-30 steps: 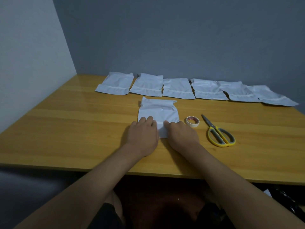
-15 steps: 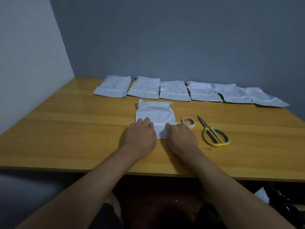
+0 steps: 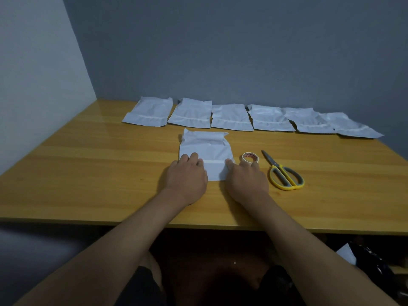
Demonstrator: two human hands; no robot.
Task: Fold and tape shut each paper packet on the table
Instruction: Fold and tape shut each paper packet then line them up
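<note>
Paper packet at frame centre is pressed flat by both hands, left hand and right hand, fingers extended; it is judged untaped. Six packets are lined along the upper desk.

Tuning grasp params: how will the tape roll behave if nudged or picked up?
The tape roll lies flat on its side on the wooden table, so a nudge should slide it rather than roll it. It is small and hollow, so probably light. Tipped onto its edge, it could roll toward the scissors.

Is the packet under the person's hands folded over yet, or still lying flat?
Folded at its near end: the packet shows a creased band between the left hand and right hand, which press it flat.
</note>
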